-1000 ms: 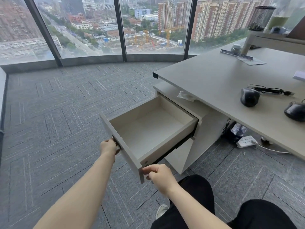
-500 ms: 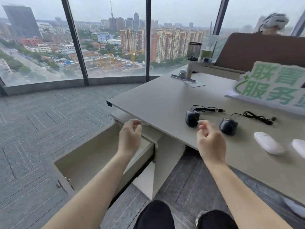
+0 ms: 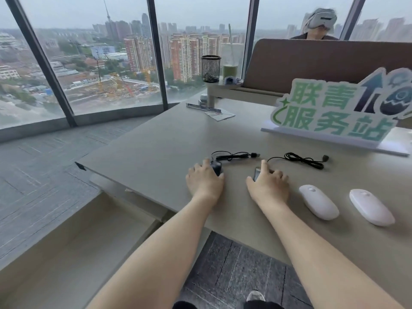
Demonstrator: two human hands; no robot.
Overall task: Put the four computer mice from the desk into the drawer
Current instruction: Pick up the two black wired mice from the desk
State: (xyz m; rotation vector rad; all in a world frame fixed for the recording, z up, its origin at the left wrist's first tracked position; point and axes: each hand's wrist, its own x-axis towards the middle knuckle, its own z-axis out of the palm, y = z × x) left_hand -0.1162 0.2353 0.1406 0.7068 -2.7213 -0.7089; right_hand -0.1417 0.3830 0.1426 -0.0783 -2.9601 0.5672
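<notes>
Two hands are down on the desk: the left hand curls over one black wired mouse, and the right hand covers the other black mouse. Both white mice lie untouched just right, and the drawer stands open lower left.

Flat, overcast daylight comes through the tall windows at the far side, leaving the scene bright and even. On the bench shadows are soft and faint, without glare. Window frames bow with wide-angle distortion. The picture is slightly soft; the hazy skyline lacks detail.
</notes>
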